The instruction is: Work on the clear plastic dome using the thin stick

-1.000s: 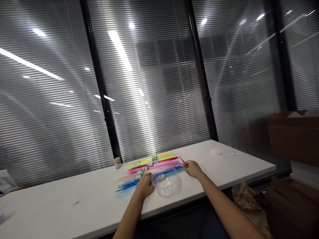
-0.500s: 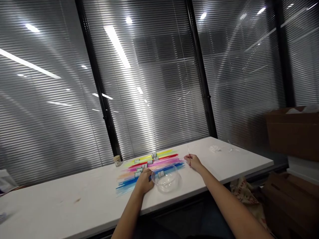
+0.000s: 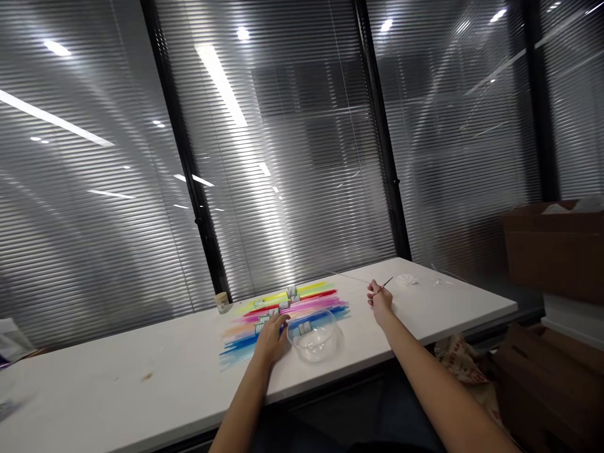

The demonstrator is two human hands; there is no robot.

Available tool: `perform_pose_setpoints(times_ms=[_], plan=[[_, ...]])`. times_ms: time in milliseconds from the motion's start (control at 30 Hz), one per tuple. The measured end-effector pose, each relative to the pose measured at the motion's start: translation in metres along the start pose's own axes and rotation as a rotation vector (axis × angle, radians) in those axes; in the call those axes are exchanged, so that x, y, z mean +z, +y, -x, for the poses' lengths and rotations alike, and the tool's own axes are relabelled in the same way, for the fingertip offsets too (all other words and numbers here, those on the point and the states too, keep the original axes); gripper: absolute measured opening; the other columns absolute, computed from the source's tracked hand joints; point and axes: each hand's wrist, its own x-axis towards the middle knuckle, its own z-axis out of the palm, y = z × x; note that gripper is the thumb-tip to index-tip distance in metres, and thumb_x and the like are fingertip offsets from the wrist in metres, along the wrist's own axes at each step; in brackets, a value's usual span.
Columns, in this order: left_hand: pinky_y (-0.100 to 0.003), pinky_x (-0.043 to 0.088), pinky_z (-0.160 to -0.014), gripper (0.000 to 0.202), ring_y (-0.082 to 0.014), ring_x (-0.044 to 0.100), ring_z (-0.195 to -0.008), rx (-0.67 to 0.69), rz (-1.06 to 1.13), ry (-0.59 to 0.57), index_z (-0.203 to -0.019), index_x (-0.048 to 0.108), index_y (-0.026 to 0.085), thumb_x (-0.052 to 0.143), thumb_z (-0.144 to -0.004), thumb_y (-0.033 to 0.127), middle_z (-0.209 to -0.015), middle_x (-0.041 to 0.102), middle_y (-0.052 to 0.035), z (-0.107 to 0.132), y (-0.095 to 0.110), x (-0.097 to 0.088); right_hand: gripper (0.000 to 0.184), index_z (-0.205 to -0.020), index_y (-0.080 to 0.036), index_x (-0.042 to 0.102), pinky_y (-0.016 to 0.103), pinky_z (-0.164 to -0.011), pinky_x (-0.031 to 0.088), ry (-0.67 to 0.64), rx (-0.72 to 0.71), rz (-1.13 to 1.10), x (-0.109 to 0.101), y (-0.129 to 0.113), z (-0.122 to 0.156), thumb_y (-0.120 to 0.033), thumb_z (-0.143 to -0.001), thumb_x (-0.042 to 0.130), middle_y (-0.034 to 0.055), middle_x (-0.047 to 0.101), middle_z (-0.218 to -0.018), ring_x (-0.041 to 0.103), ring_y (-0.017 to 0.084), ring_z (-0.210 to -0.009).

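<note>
My left hand (image 3: 271, 340) rests on the white table (image 3: 141, 384), fingers curled against the left rim of a clear glass bowl (image 3: 313, 335) and over the near ends of several coloured bundles of thin sticks (image 3: 287, 308): yellow, red, pink, blue, orange, each with a small label band. My right hand (image 3: 380, 300) hovers to the right of the bundles, pinching a single thin stick (image 3: 385, 284) that points up and to the right. The bowl looks empty apart from reflections.
A small beige pot (image 3: 221, 302) stands at the table's back edge by the blinds. Crumpled clear wrapping (image 3: 406, 279) lies at the far right of the table. Cardboard boxes (image 3: 557, 251) stand to the right, with a patterned bag (image 3: 465, 368) below the table edge.
My right hand has lifted away from the bundles and moved right with one thin stick pinched in it. My left hand has stayed by the bowl's rim.
</note>
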Motion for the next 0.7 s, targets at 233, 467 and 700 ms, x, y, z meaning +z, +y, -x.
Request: perform_pose_setpoints(times_ms=[233, 467, 700], plan=[[-0.036, 0.046, -0.08, 0.041, -0.0223, 0.058, -0.087, -0.079, 0.225, 0.272, -0.121, 0.052, 0.02, 0.048, -0.085, 0.039, -0.105, 0.062, -0.0096, 0.021, 0.016, -0.003, 0.04, -0.068, -0.016, 0.058, 0.02, -0.034, 0.027, -0.253, -0.026, 0.154, 0.03, 0.005, 0.064, -0.054, -0.061, 0.071, 0.0026, 0.063, -0.071, 0.047, 0.008, -0.042], [-0.035, 0.047, -0.074, 0.053, -0.0246, 0.057, -0.094, -0.162, 0.539, 0.225, -0.127, 0.051, 0.021, 0.042, -0.083, 0.049, -0.122, 0.056, -0.0129, 0.04, 0.04, 0.005, 0.046, -0.065, -0.016, 0.059, 0.024, -0.045, 0.043, -0.335, -0.184, 0.205, 0.053, 0.016, 0.107, -0.062, -0.065, 0.067, 0.0014, 0.058, -0.063, 0.05, 0.012, -0.046], [-0.04, 0.047, -0.084, 0.045, -0.0328, 0.047, -0.12, -0.197, 0.502, 0.122, -0.11, 0.065, 0.024, 0.062, -0.076, 0.053, -0.132, 0.047, -0.0121, 0.037, 0.072, 0.008, 0.048, -0.069, -0.013, 0.063, 0.024, -0.045, 0.043, -0.224, -0.165, 0.063, 0.053, -0.005, 0.111, -0.06, -0.061, 0.072, 0.0046, 0.064, -0.068, 0.051, 0.011, -0.046]])
